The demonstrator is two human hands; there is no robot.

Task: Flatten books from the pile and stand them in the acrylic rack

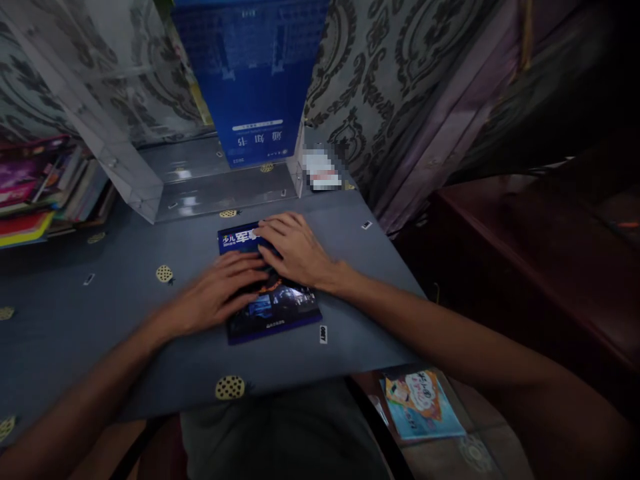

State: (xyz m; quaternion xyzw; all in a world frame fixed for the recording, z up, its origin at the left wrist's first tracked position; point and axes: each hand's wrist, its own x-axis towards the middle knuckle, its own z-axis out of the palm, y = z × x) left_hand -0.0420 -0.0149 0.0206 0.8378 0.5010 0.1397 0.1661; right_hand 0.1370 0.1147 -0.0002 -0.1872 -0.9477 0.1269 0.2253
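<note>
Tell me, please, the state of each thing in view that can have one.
Dark book: closed, lying flat, cover up
Left hand: open, palm down over the book
Right hand: open, palm down over the book
Blue item: standing, its lettering upside down
Books at left: piled up
Colourful book: closed, cover up
Patterned curtain: hanging

One dark book (275,308), one turquoise booklet (425,408), one table (125,293)
</note>
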